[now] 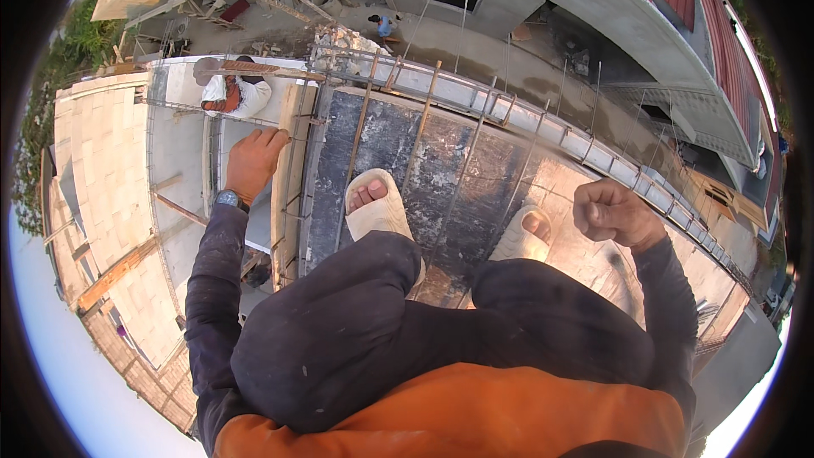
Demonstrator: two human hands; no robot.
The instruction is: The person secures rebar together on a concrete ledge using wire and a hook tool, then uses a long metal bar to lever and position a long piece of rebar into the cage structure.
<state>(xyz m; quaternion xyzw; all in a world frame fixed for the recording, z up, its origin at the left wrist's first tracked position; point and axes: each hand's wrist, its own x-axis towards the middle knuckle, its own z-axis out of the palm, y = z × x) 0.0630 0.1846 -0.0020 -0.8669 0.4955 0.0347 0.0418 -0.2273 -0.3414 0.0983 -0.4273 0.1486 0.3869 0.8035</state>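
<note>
My left hand [254, 161], with a watch [229, 198] at its wrist, is at the wooden board [292, 178] along the panel's left edge. Its fingers are bent and pressed together; what lies under them is hidden. To the right, my right hand [617, 214] is raised in a closed fist, and anything inside it is hidden. Between my hands lies a dark, worn panel [432, 140] with thin steel bars [421, 131] across it. My sandalled left foot [373, 203] and right foot [526, 233] rest on this surface, knees bent.
A long steel bar cage [585, 148] runs along the panel's far edge, with upright rods [465, 30] beyond and a drop to the ground. Another person [242, 95] is at the upper left; one in blue [383, 25] is far below. Pale boards [110, 170] lie left.
</note>
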